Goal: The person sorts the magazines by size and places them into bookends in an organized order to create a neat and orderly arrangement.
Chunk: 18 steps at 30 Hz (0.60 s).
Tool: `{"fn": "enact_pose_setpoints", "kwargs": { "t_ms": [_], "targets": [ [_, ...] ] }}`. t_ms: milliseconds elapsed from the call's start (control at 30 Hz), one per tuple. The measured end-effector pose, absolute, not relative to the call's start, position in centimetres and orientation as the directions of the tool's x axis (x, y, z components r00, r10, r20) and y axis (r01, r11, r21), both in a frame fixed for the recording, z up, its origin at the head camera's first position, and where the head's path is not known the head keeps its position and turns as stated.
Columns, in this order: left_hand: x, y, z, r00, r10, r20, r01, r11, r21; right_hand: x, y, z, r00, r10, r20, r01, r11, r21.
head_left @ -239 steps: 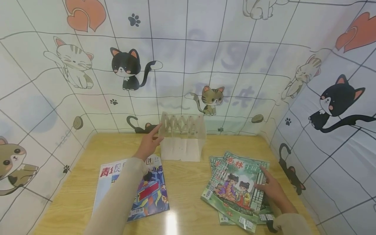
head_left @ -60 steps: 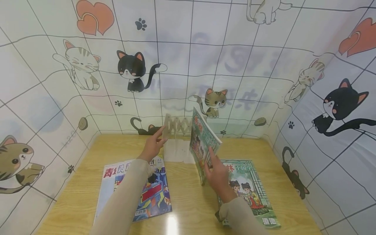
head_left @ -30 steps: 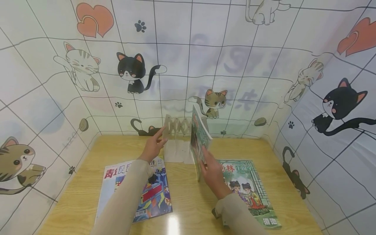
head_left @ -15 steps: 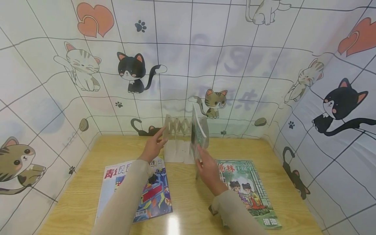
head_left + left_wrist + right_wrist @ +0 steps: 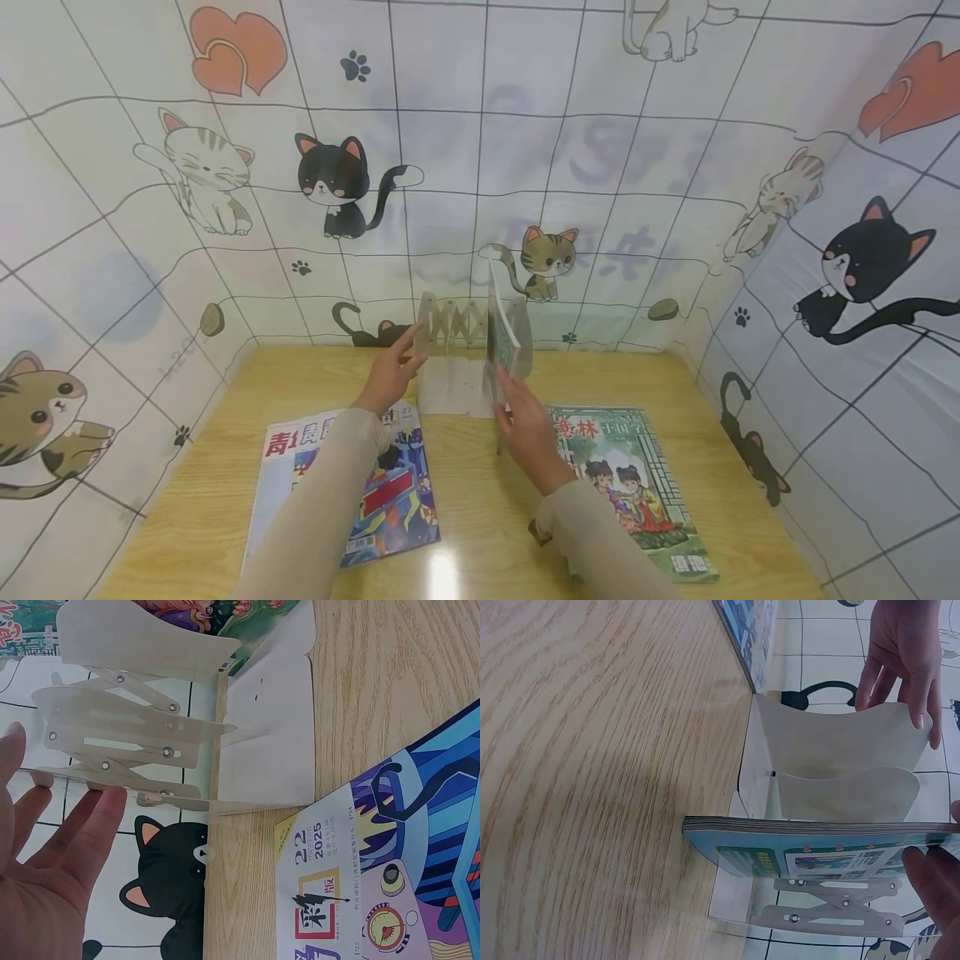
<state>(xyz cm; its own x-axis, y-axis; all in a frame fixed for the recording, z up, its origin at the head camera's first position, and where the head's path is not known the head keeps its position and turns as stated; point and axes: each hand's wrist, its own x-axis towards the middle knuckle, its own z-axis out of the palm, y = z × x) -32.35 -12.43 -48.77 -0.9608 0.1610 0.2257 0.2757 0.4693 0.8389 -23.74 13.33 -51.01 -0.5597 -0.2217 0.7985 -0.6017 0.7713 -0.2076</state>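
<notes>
A pale expandable book stand (image 5: 450,387) with upright panels and scissor links stands at the back of the table. My left hand (image 5: 384,377) grips the edge of its left end panel, thumb on the inner side and fingers outside, as the right wrist view shows. My right hand (image 5: 531,435) holds a green-covered magazine (image 5: 504,329) upright, its spine toward me, fingers on the cover. In the right wrist view this magazine (image 5: 817,829) is between two panels at the stand's right, its lower corner jutting past the stand's base (image 5: 731,900).
Another green magazine (image 5: 648,508) lies flat at the right, partly under my right sleeve. Several overlapping magazines (image 5: 401,500) lie at the left beneath my left forearm. A cat-patterned wall covering (image 5: 450,167) rises behind and beside the wooden table (image 5: 472,533).
The green magazine came off the one beneath it, turned upright, and moved left and back into the stand with my right hand. My left hand stays on the end panel.
</notes>
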Motion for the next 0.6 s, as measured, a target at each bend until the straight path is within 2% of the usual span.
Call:
{"fn": "enact_pose_setpoints", "kwargs": {
  "t_ms": [267,600],
  "targets": [
    [-32.5,-12.6,-49.0,-0.966,0.157,0.203,0.254,0.475,0.842,-24.3,13.2,-51.2,-0.561,-0.224,0.797,-0.607,0.766,-0.212],
    [-32.4,-12.6,-48.9,-0.958,0.17,0.233,0.286,0.469,0.835,-24.9,12.9,-51.1,-0.556,-0.221,0.801,-0.62,0.753,-0.222]
  ]
}}
